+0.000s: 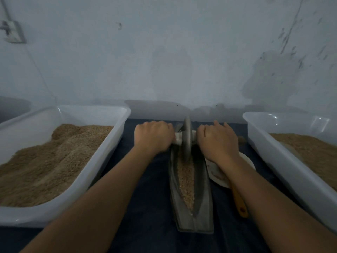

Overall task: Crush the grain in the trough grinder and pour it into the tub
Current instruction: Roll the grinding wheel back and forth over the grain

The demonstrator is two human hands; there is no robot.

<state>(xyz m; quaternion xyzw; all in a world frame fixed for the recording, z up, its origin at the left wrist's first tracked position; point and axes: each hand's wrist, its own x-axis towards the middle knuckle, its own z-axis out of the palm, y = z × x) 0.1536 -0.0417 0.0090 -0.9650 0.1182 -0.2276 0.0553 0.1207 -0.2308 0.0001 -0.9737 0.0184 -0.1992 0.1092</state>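
While both hands, left (pixel 154 136) and right (pixel 216 141), curled fingers round the wheel (pixel 187 139) handle, grain (pixel 186 179) filled the trough (pixel 202 198), unpoured into either tub (pixel 116 143).

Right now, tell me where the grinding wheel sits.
In the head view the grinding wheel stands upright at the far end of the trough grinder, centre of the table, between the left hand and right hand gripping its axle.
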